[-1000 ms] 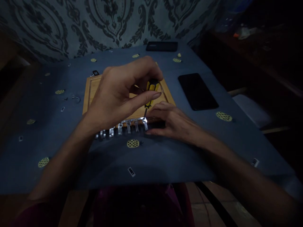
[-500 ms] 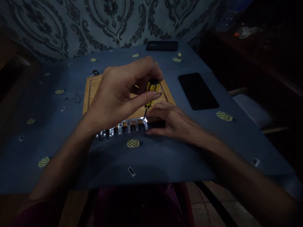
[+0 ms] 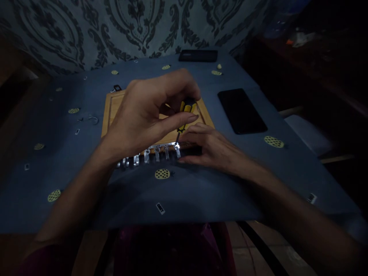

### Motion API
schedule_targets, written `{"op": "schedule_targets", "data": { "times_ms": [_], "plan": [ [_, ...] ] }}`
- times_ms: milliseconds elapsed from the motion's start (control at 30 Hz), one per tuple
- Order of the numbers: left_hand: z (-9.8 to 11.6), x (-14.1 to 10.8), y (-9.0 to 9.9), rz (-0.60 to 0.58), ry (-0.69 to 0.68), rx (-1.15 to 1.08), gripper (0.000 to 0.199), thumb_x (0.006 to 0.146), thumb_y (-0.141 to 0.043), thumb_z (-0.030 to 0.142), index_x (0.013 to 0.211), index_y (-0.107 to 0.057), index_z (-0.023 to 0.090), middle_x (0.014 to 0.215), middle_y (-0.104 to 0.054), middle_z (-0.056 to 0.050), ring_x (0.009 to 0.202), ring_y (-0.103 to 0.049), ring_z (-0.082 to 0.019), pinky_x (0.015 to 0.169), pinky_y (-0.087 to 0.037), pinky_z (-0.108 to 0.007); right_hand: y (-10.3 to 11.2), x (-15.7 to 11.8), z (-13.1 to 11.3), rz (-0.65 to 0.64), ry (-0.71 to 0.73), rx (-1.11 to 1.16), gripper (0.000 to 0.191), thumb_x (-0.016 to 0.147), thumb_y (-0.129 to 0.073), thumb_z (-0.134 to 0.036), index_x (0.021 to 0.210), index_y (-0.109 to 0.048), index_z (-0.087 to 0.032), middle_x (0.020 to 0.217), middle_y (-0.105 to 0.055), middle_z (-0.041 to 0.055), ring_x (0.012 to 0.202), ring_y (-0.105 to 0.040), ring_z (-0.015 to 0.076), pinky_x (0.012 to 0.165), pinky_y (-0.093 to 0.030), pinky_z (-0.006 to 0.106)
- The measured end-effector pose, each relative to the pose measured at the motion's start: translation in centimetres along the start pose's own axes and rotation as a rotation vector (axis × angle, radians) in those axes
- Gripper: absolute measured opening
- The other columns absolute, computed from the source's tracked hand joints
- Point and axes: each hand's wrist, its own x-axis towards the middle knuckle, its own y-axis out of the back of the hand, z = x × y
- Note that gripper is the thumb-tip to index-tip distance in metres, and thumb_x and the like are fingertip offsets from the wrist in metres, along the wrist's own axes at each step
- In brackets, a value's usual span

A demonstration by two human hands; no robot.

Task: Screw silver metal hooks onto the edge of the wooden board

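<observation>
My left hand (image 3: 146,107) is closed around a small yellow-and-black screwdriver (image 3: 186,114), fingers over the top and thumb along the handle. Its shaft points down, the tip touching the rightmost metal hook (image 3: 177,150) of a hook rack. Several more silver hooks (image 3: 156,153) line the front edge of a wooden board (image 3: 107,111), partly behind my left wrist. My right hand (image 3: 212,147) grips the rack's right end, fingers above and thumb below beside the last hook. A bright glint shows where the tip meets the metal.
A black phone (image 3: 242,111) lies right of the board, and a dark phone-like object (image 3: 198,55) at the back by the patterned wall (image 3: 135,27). A loose hook (image 3: 93,120) lies to the left. Blue pineapple-print cloth (image 3: 138,205) covers the table.
The view has shifted slightly. Both hands keep the same pose, with the screwdriver still on the rightmost hook; its handle looks turned slightly.
</observation>
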Motion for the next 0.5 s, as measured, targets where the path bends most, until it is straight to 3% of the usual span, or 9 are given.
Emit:
{"op": "schedule_targets", "data": {
  "times_ms": [267, 500],
  "plan": [
    [0.07, -0.12, 0.20, -0.005, -0.022, -0.050, 0.013, 0.086, -0.081, 0.019, 0.093, -0.071, 0.020, 0.088, -0.075, -0.002, 0.082, -0.074, -0.019, 0.069, -0.064, -0.030, -0.03, 0.11, 0.03, -0.005, -0.007, 0.006, 0.032, 0.089, -0.079, -0.044, 0.111, -0.074, -0.021, 0.103, -0.070, 0.0086, 0.106, -0.064, 0.0304, 0.092, -0.052, 0.045],
    [-0.31, 0.10, 0.18, 0.012, -0.034, -0.029, 0.022, 0.085, -0.085, 0.038, 0.091, -0.071, 0.021, 0.086, -0.075, -0.004, 0.079, -0.074, -0.021, 0.064, -0.064, -0.032, -0.01, 0.09, -0.01, -0.002, 0.005, -0.005, 0.031, 0.090, -0.079, -0.041, 0.112, -0.073, -0.020, 0.103, -0.070, 0.0082, 0.104, -0.064, 0.0289, 0.089, -0.051, 0.042]
  ]
}}
